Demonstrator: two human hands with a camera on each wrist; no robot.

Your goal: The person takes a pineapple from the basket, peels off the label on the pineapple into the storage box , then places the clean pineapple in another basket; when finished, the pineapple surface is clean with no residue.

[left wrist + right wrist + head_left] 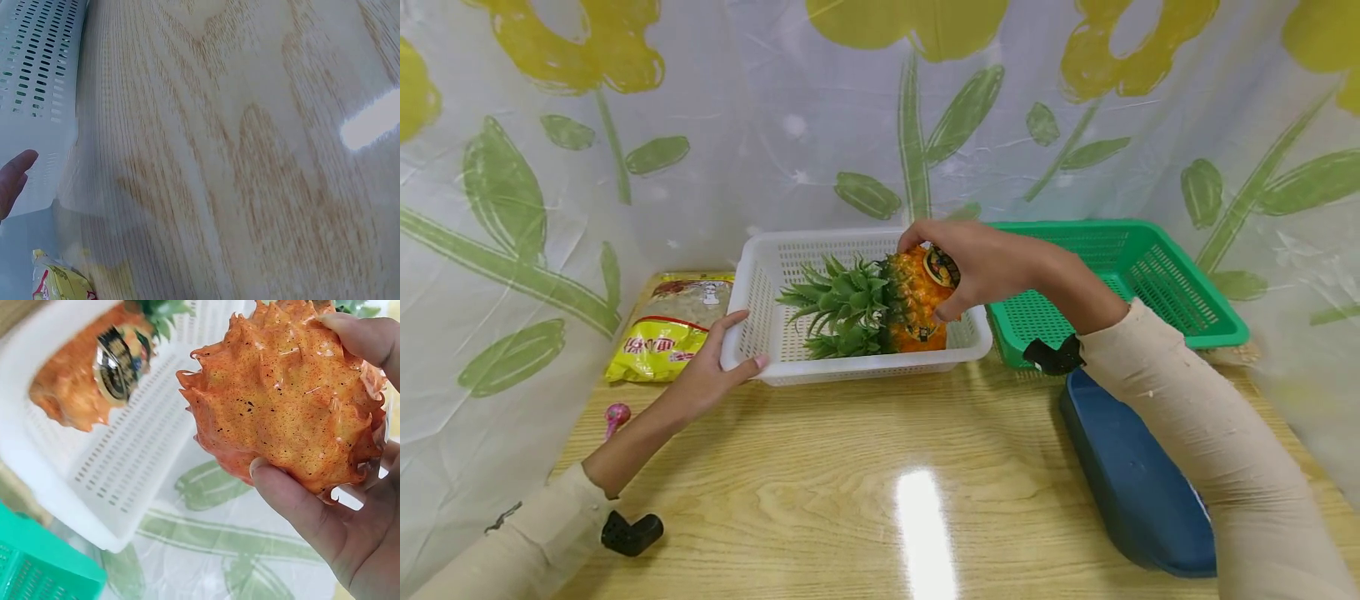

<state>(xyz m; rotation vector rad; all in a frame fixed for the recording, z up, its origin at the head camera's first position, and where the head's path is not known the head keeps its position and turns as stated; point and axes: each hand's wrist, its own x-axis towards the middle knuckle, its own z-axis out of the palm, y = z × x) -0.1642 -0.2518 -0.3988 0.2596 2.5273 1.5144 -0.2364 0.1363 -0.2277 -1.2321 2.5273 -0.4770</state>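
Observation:
My right hand (988,262) grips an orange, spiky pineapple (281,394) around its body, thumb on one side and fingers on the other. In the head view its green crown points left, over the white basket (850,365). A second pineapple (75,375) with a black and gold label lies inside that basket, partly covered by the first in the head view. At the basket's front left corner, my left hand (718,358) holds the rim, its thumb along the front edge. Only a fingertip or so of that hand shows in the left wrist view.
A green basket (1228,329) stands right of the white one. Nearer, a dark blue tub (1127,475) sits partly under the right forearm. Left of the white basket lies a yellow packet (662,342), with a pink lollipop (617,414) nearer. A flowered curtain (737,150) rises behind.

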